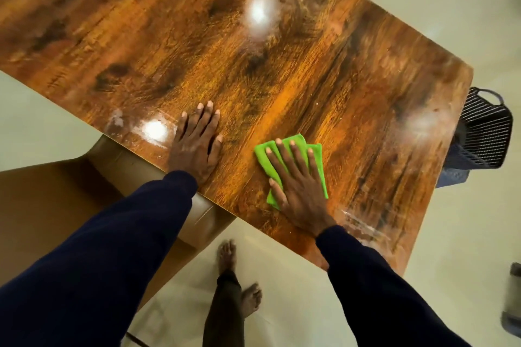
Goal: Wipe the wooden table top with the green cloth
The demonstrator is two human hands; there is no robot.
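Two hands flat: right hand (pixel 298 186) presses green cloth (pixel 293 163) near table top (pixel 253 65) front edge; left hand (pixel 197 141) braces, empty. Mid-wipe. Next: sweep toward far, possibly smeared patches.

I see 2 hands flat on the wooden table (pixel 253 70). The right hand (pixel 298 186) presses the folded green cloth (pixel 299 140) near the close edge, fingers spread. The left hand (pixel 194 144) rests bare on the wood, apart from the cloth. A dark wire basket (pixel 485 132) sits past the table's right end.
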